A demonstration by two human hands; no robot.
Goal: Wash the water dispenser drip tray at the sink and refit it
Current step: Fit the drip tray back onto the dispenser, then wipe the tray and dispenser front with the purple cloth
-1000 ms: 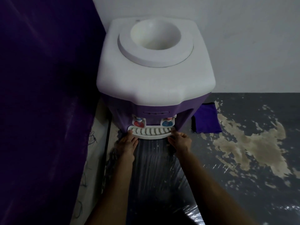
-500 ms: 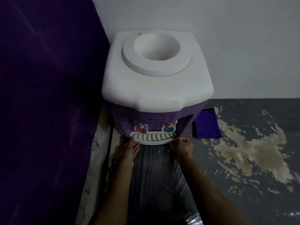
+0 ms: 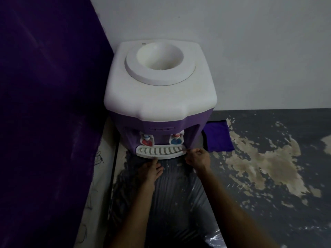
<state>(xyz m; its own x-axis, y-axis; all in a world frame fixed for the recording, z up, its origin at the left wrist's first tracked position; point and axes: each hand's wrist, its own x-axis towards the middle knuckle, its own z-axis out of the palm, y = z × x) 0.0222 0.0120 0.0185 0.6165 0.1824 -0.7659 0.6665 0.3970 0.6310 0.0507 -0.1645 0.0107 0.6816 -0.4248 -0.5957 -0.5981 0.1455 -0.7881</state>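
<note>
Purple curtain [image 3: 48, 104] hangs down the left side, close against the dispenser [image 3: 161, 97], which stands in the corner on a plastic-covered surface [image 3: 179, 203]. White tray [image 3: 160, 152] sits in its slot at the foot of the dispenser, below the two taps [image 3: 162, 141], its slotted grille facing up and its front lip jutting forward where hands can reach it. From that, the tray looks either just refitted or about to be pulled out; the view alone cannot settle which. Left hand [image 3: 150, 171] lies palm down just under the tray's front edge, fingers fairly straight and pointing toward the dispenser, their tips at or beneath the lip; whether they actually press it is hidden. Right hand [image 3: 198, 160] is at the tray's right end, fingers curled with thumb and forefinger drawn together at the corner, seemingly pinching it, probably to steady or guide that side. Further right, a folded purple cloth [image 3: 217, 137] lies beside the dispenser on the worn, patchy floor [image 3: 268, 158].
</note>
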